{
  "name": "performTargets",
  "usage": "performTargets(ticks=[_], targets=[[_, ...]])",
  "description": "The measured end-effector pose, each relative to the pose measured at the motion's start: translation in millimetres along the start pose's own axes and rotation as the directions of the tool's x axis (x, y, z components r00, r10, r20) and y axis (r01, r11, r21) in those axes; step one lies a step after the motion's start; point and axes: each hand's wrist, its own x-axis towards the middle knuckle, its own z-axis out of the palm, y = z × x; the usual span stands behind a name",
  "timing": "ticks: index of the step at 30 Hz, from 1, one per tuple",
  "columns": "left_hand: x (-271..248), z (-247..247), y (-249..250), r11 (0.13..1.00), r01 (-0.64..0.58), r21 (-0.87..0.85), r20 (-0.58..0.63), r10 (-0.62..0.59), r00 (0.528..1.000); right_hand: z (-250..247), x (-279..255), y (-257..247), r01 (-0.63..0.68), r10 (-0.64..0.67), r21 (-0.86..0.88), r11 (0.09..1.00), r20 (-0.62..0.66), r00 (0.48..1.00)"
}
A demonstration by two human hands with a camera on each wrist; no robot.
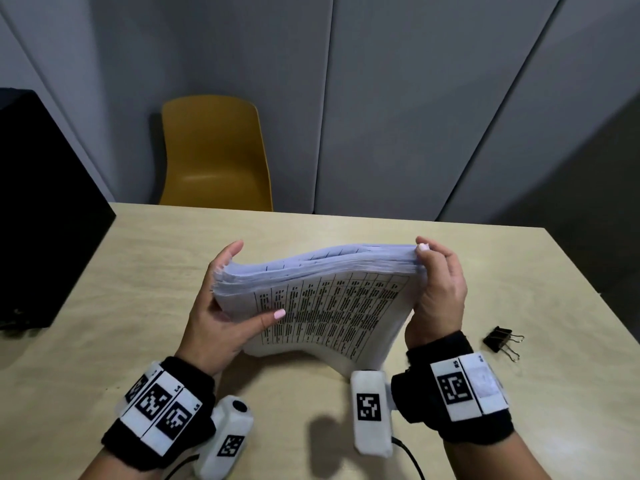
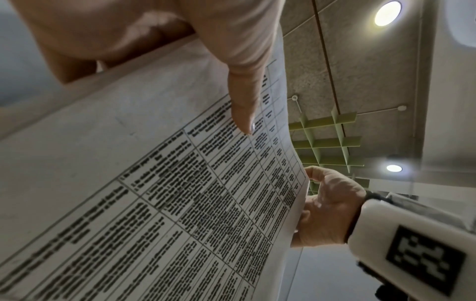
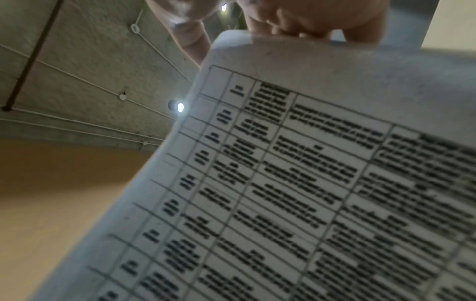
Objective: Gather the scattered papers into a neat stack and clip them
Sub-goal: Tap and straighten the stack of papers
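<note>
Head view shows a thick stack of papers [image 1: 322,299] stood on its lower edge on the pale wooden surface [image 1: 450,420], the sheets bowed in a wave between the two hands. The near face carries a printed table of dark text. The left hand [image 1: 221,306] grips the stack's left end, its thumb lying across the printed face and its fingers [image 1: 230,252] reaching up behind the far side. The right hand [image 1: 440,289] grips the right end, fingers curled over the top corner and the thumb pressed at the top edge. The stack stands near the middle of the surface, its lower edge touching the wood.

A black binder clip [image 1: 500,339] lies on the surface to the right of the right wrist, apart from the papers, with its wire handles pointing to the right. Both wrists wear black bands with white marker tags.

At the far side of the surface stands a yellow chair [image 1: 214,154] against grey wall panels. A black box [image 1: 38,209] sits at the far left.

The left wrist view shows the thumb laid on the printed sheet, with the right hand holding the opposite edge. The right wrist view is blurred but shows fingertips [image 3: 296,22] curled over the sheet's top corner
</note>
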Motion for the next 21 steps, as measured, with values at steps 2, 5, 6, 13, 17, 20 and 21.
performTargets(ticks=[2,5,6,13,17,20,21], targets=[[2.0,0.6,-3.3,0.999,-0.034,-0.016,0.011,0.034,0.999,-1.8,-1.1,1.9,-0.028,0.028,-0.023,0.999,0.034,0.999],[5.7,0.7,-5.7,0.998,-0.061,-0.016,0.032,0.061,0.998,-1.4,-2.6,2.6,-0.002,0.005,-0.056,0.998,0.063,0.998],[6.3,0.3,-6.0,0.998,-0.057,-0.019,0.021,0.058,0.998,-1.5,-2.6,3.1,0.009,-0.004,-0.075,0.997,0.065,0.998],[5.7,1.7,-6.0,0.999,-0.038,-0.028,-0.014,0.037,0.999,-3.8,2.1,9.1,0.045,-0.039,-0.059,0.997,0.111,0.993],[5.6,2.3,-6.6,0.999,-0.037,0.021,-0.012,0.037,0.999,-9.6,1.6,9.9,0.092,-0.076,-0.059,0.994,0.232,0.970],[9.5,-4.8,-8.7,0.999,-0.051,0.002,-0.029,0.051,0.998,-26.8,1.6,15.3,0.166,-0.103,-0.099,0.981,0.462,0.881],[10.3,-7.4,-6.7,0.999,-0.051,-0.004,-0.037,0.051,0.998,-33.4,3.7,20.3,0.190,-0.092,-0.135,0.973,0.526,0.846]])
